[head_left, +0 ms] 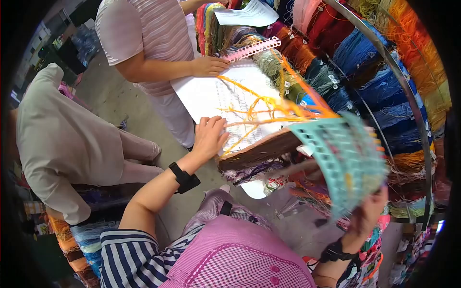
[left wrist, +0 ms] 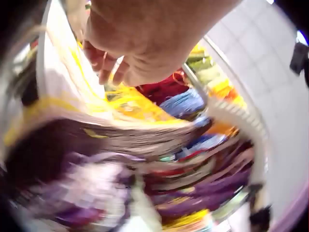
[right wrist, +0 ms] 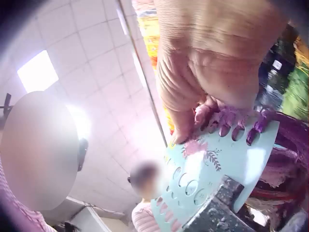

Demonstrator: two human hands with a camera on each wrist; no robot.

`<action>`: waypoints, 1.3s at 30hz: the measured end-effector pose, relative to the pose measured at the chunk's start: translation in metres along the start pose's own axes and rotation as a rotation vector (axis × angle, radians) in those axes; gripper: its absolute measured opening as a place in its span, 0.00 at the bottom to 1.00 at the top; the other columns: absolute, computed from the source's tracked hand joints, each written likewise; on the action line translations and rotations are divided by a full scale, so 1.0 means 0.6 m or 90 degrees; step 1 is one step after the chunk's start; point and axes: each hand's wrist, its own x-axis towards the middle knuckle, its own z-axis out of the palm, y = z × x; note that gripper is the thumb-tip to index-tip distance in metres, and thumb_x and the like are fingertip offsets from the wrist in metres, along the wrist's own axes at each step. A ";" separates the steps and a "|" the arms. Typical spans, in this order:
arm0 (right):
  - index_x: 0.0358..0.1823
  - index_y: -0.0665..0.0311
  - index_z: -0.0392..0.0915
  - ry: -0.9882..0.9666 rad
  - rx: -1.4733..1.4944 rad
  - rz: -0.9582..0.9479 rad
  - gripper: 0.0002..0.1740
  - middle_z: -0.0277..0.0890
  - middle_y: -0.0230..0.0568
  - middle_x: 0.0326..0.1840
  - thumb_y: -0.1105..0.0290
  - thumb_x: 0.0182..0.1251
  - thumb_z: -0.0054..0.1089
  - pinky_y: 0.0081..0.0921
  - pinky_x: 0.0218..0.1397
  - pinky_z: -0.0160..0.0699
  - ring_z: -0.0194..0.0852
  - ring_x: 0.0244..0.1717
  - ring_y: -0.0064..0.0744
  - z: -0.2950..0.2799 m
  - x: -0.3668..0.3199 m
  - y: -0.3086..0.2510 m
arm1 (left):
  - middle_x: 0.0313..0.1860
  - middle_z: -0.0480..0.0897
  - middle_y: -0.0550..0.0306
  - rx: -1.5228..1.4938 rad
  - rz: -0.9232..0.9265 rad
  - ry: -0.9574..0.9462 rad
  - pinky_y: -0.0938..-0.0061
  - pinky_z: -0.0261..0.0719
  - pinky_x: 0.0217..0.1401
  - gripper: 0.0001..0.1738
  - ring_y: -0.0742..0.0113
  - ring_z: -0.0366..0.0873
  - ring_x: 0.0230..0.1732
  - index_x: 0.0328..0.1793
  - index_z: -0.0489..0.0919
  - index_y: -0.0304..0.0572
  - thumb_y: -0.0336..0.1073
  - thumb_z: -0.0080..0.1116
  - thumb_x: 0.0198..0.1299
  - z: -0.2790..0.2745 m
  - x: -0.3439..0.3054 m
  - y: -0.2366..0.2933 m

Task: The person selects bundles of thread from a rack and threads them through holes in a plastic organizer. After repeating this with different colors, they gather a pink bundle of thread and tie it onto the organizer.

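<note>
My right hand [head_left: 372, 206] grips a teal plastic thread organizer card [right wrist: 236, 157] by its edge, thumb on its face. The card has rows of holes, with purple thread looped through some, and it is bowed and blurred in the head view. Orange and yellow embroidery threads [head_left: 257, 108] stretch from near its far end across a printed sheet [head_left: 192, 96]. My left hand [head_left: 210, 137] rests on the near left part of this sheet, fingers spread loosely over the thread ends. A brown thread bundle [head_left: 264, 152] hangs along the sheet's near edge.
Beyond the sheet, another person's hand [head_left: 210, 66] lies near a pink perforated strip [head_left: 254, 49]. Coloured skeins [head_left: 360, 50] hang on a rack with a curved metal rail [head_left: 408, 86] at the right. A second person [head_left: 67, 134] stands bent at the left.
</note>
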 end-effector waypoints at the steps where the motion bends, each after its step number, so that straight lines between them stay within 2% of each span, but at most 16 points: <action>1: 0.62 0.70 0.66 0.036 0.014 -0.076 0.34 0.73 0.47 0.59 0.72 0.52 0.69 0.30 0.57 0.77 0.76 0.55 0.40 -0.025 -0.003 -0.022 | 0.59 0.77 0.59 0.070 -0.009 -0.026 0.60 0.64 0.53 0.24 0.53 0.67 0.58 0.58 0.78 0.47 0.40 0.65 0.53 0.001 -0.004 -0.009; 2: 0.62 0.70 0.66 0.044 0.032 -0.146 0.34 0.73 0.47 0.59 0.72 0.52 0.69 0.30 0.57 0.77 0.76 0.55 0.40 -0.044 -0.007 -0.049 | 0.63 0.74 0.60 0.084 -0.002 -0.041 0.58 0.62 0.55 0.29 0.53 0.66 0.59 0.61 0.75 0.48 0.41 0.66 0.51 0.002 -0.007 -0.017; 4: 0.62 0.69 0.66 0.025 0.059 -0.237 0.35 0.73 0.47 0.59 0.71 0.52 0.69 0.31 0.58 0.76 0.76 0.55 0.40 -0.060 -0.014 -0.086 | 0.63 0.74 0.61 0.077 0.003 -0.048 0.58 0.61 0.55 0.29 0.53 0.66 0.59 0.62 0.75 0.49 0.41 0.66 0.51 -0.001 -0.011 -0.023; 7: 0.63 0.68 0.65 -0.014 0.091 -0.309 0.35 0.73 0.47 0.59 0.71 0.53 0.69 0.32 0.58 0.76 0.76 0.56 0.40 -0.068 -0.024 -0.115 | 0.62 0.74 0.60 0.068 0.018 -0.057 0.59 0.59 0.55 0.31 0.54 0.66 0.59 0.64 0.74 0.48 0.42 0.65 0.51 -0.011 -0.011 -0.028; 14: 0.64 0.67 0.64 -0.040 0.136 -0.340 0.35 0.73 0.46 0.59 0.70 0.54 0.69 0.34 0.59 0.76 0.75 0.56 0.40 -0.045 -0.001 -0.109 | 0.54 0.74 0.53 0.078 0.057 -0.073 0.59 0.59 0.53 0.35 0.56 0.67 0.55 0.65 0.72 0.42 0.48 0.63 0.50 -0.014 0.016 -0.033; 18: 0.64 0.66 0.64 -0.038 0.161 -0.326 0.36 0.73 0.46 0.60 0.70 0.54 0.69 0.35 0.60 0.75 0.74 0.57 0.40 -0.022 0.014 -0.090 | 0.54 0.73 0.53 0.074 0.069 -0.095 0.59 0.59 0.52 0.36 0.56 0.67 0.56 0.65 0.72 0.43 0.47 0.63 0.50 -0.009 0.030 -0.036; 25: 0.65 0.64 0.63 -0.025 0.212 -0.251 0.37 0.72 0.45 0.60 0.69 0.55 0.70 0.36 0.61 0.75 0.73 0.58 0.40 0.024 0.040 -0.056 | 0.54 0.74 0.53 0.072 0.086 -0.109 0.58 0.59 0.52 0.35 0.56 0.67 0.55 0.64 0.73 0.42 0.47 0.63 0.49 -0.010 0.039 -0.034; 30: 0.66 0.62 0.62 0.043 0.298 -0.089 0.37 0.72 0.45 0.60 0.69 0.56 0.70 0.38 0.62 0.75 0.73 0.59 0.40 0.076 0.084 -0.025 | 0.54 0.73 0.52 0.060 0.105 -0.119 0.58 0.58 0.52 0.35 0.55 0.67 0.55 0.64 0.74 0.42 0.48 0.63 0.49 -0.006 0.049 -0.036; 33: 0.64 0.63 0.64 -0.063 0.225 -0.161 0.26 0.74 0.41 0.57 0.72 0.67 0.60 0.36 0.63 0.74 0.75 0.55 0.33 0.143 0.090 0.030 | 0.54 0.73 0.52 0.045 0.111 -0.133 0.58 0.58 0.52 0.35 0.55 0.66 0.55 0.64 0.73 0.42 0.48 0.62 0.49 -0.009 0.053 -0.034; 35: 0.63 0.61 0.65 -0.004 0.240 -0.050 0.27 0.75 0.41 0.58 0.76 0.64 0.62 0.34 0.62 0.75 0.77 0.53 0.32 0.167 0.088 0.070 | 0.54 0.73 0.51 0.046 0.123 -0.144 0.59 0.58 0.53 0.35 0.55 0.66 0.55 0.65 0.72 0.41 0.48 0.62 0.50 -0.009 0.059 -0.035; 37: 0.63 0.65 0.67 -0.001 0.253 0.045 0.26 0.77 0.41 0.57 0.81 0.63 0.60 0.30 0.60 0.75 0.78 0.52 0.30 0.170 0.084 0.117 | 0.54 0.73 0.51 0.050 0.134 -0.146 0.58 0.58 0.53 0.35 0.55 0.66 0.55 0.65 0.72 0.41 0.48 0.62 0.50 -0.007 0.066 -0.036; 39: 0.59 0.67 0.69 0.000 0.250 0.128 0.21 0.78 0.41 0.52 0.82 0.65 0.57 0.29 0.55 0.77 0.79 0.49 0.29 0.168 0.087 0.170 | 0.53 0.73 0.51 0.050 0.142 -0.155 0.57 0.58 0.52 0.36 0.54 0.66 0.55 0.64 0.72 0.42 0.48 0.63 0.49 -0.004 0.069 -0.037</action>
